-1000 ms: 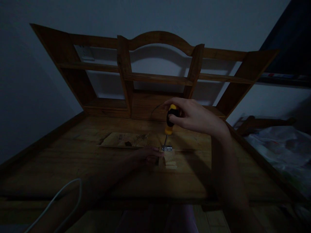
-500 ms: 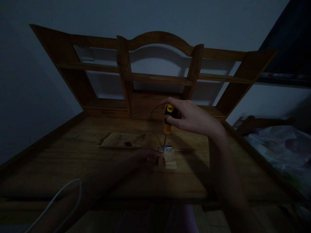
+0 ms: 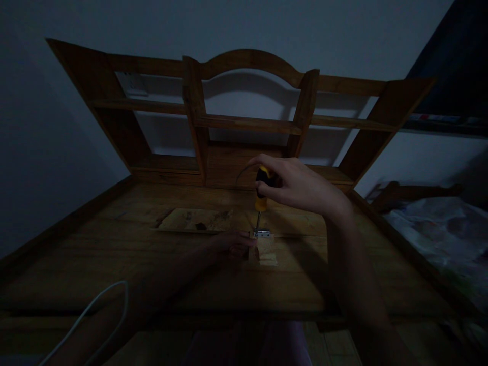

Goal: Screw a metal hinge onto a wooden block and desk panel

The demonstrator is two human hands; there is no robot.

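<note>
Screwdriver: yellow and black screwdriver (image 3: 261, 204), just right of the frame's centre, nearly upright with its top leaning slightly right, tip down at the left end of the hinge
Right hand: right hand (image 3: 297, 183), right of centre, fingers and thumb wrapped around the handle from above
Left hand: left hand (image 3: 227, 243), below centre, fingers partly curled, fingertips at the wood just beside the hinge; whether they pinch or only press, I cannot tell
Hinge: small silvery hinge (image 3: 264, 234), just below centre, along the top edge of a pale wood patch (image 3: 268, 251)
Desk: wooden desktop (image 3: 87, 264) across the lower half, a rough pale strip (image 3: 211, 219) left of the hinge
Shelf: wooden shelf unit (image 3: 249, 57) across the upper middle
Bag: pale crumpled plastic (image 3: 438, 218) at the right edge
Lettering: coloured items (image 3: 438, 119) at upper right, too dark and small to read
</note>
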